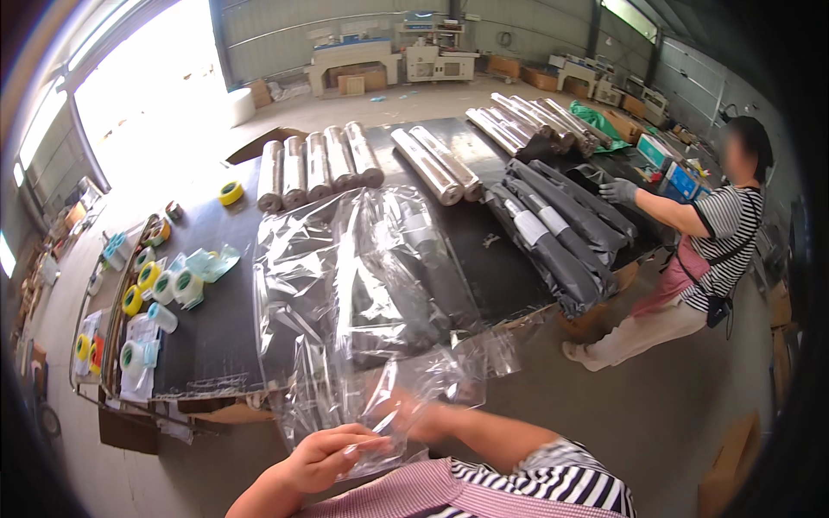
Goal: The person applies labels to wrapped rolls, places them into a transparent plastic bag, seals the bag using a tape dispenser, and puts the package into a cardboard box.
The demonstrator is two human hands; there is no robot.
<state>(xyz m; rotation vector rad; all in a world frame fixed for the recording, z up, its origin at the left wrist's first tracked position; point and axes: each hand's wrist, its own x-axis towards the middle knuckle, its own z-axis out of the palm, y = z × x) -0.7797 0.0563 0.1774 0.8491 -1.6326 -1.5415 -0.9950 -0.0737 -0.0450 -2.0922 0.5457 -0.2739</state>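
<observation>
A large clear plastic bag (380, 285) is spread over the near middle of the dark table, its near end drooping past the edge toward me. My left hand (332, 453) has its fingers closed on that near end. My right hand (395, 406) reaches in from the right and shows through the film, blurred, so its fingers are unclear. Just beyond the bag, several shiny wrapped rolls (318, 166) lie side by side. Two more silver rolls (436, 164) rest to their right. Several dark plastic-wrapped bundles (553, 229) with white labels lie farther right.
Tape rolls (183, 285) and a yellow tape roll (230, 192) sit on the table's (211, 345) left side. At the right, a co-worker (712, 224) with a gloved hand touches the dark bundles. More rolls (540, 121) lie at the back right. Machines (436, 60) stand behind.
</observation>
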